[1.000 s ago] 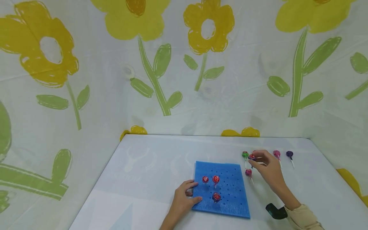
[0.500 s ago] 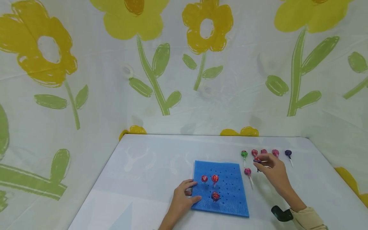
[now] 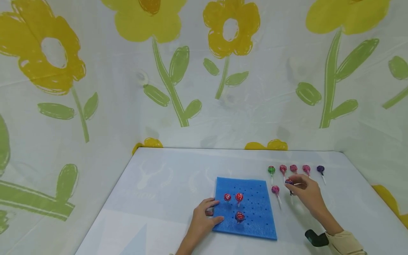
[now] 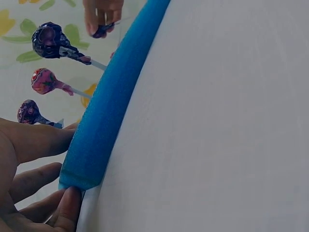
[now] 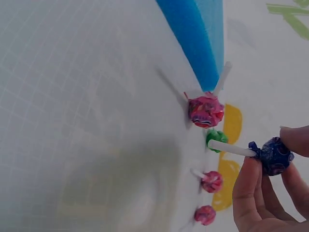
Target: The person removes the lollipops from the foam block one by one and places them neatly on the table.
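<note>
My left hand grips the left edge of a blue foam board with thumb and fingers. In the left wrist view, its fingers lie against the board's edge. Lollipops stand in holes of the board: two red ones towards the back and a darker red one nearer the front. To the right, my right hand pinches a dark blue-wrapped lollipop by its candy head, above the table. Its white stick projects free of the fingers.
A row of lollipops lies at the back right of the table: green, several pink, and dark purple. Another pink lollipop lies right beside the board. Flower-printed cloth walls the table.
My right hand has moved right and slightly nearer with the dark lollipop, uncovering pink lollipops in the back row. My left hand has stayed on the board.
</note>
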A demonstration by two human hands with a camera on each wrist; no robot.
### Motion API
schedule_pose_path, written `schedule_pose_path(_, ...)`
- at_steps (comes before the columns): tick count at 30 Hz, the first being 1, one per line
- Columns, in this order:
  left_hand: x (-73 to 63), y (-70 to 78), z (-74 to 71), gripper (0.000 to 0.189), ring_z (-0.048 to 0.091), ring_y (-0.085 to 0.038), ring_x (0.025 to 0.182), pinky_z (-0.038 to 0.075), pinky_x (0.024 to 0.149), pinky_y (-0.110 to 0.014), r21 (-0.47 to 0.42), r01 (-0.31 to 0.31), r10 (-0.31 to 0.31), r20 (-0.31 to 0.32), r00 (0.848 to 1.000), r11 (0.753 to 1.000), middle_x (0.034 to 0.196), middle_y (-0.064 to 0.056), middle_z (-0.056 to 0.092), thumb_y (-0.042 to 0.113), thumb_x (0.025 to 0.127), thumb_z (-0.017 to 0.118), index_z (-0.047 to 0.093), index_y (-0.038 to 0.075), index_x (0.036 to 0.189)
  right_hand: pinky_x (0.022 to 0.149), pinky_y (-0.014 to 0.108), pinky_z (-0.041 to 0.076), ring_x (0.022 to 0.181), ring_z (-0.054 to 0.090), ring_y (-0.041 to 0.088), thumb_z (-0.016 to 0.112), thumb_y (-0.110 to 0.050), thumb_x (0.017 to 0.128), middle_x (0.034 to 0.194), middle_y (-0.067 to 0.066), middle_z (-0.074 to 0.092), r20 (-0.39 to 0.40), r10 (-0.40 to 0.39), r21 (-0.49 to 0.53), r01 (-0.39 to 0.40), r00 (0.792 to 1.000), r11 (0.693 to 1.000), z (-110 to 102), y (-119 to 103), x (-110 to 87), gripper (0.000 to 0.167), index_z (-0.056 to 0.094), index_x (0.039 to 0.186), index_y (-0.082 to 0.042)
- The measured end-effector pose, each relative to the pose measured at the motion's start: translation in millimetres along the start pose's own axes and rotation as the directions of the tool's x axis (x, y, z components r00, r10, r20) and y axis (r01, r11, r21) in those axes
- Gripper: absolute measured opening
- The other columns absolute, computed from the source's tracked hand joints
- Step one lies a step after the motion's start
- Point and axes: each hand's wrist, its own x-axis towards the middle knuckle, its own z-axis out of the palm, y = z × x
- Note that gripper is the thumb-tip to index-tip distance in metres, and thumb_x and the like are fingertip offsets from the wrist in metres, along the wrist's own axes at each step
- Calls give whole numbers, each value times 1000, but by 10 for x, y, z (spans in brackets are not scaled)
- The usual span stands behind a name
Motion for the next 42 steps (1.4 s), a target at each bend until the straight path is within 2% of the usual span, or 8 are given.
schedule_pose_path(5,-2,0,-2,45,59,-21,92,53,77,-31,-4,7,-7,1,1000,1000,129,-14,54,13,74,80,66,6,117,62,21,53,80,62,11,65,-44,86,102,12,63,61,22,-19,-21,998,1000,-55,-85,-26,46,59,113,-7)
schedule_pose_path(9,-5,-7,-7,45,60,-21,92,53,77,-32,-9,7,-7,0,1000,1000,129,-13,54,14,74,81,66,7,116,55,18,50,79,60,10,65,-43,87,102,13,64,78,66,-46,-62,995,997,-86,-236,-79,45,59,112,-6)
schedule_pose_path(13,-10,-6,-14,45,60,-22,92,53,78,-32,-10,9,-9,4,1000,1000,129,-13,54,14,74,81,66,7,116,55,20,50,80,59,18,66,-33,89,101,18,63,111,123,-29,-121,986,992,-137,-462,-143,41,58,111,0)
schedule_pose_path(16,-12,-2,-18,46,60,-22,92,53,77,-31,-14,10,-10,7,1000,1000,130,-13,53,14,74,81,66,7,117,60,23,51,81,59,22,65,-26,89,102,21,62,137,158,-46,-153,978,987,-160,-551,-165,40,57,113,5)
schedule_pose_path(23,-4,4,-18,47,60,-21,91,52,76,-27,-24,6,-6,8,1000,1000,130,-13,53,13,73,81,66,5,117,57,23,50,85,59,26,65,-20,89,102,21,61,151,216,-95,-203,965,974,-127,-511,-143,35,57,113,4)
schedule_pose_path(32,-4,-5,-14,47,59,-20,90,52,75,-27,-25,7,-6,14,1000,1000,130,-12,53,14,74,81,65,6,117,55,18,49,85,58,29,68,-18,87,101,24,61,166,235,-139,-213,958,967,-92,-441,-106,36,57,112,5)
schedule_pose_path(39,2,-24,-6,47,59,-19,90,51,75,-27,-36,9,-8,5,1000,999,130,-12,53,14,73,81,66,7,117,61,31,54,84,58,31,71,-11,82,99,25,60,180,204,-178,-172,962,969,-90,-457,-87,36,57,110,8)
schedule_pose_path(42,6,-36,-2,47,59,-19,90,51,75,-27,-39,7,-7,3,1000,999,130,-11,53,14,73,81,66,7,117,61,32,55,84,58,32,71,-8,81,98,26,60,183,193,-190,-158,964,969,-86,-462,-84,36,56,109,8)
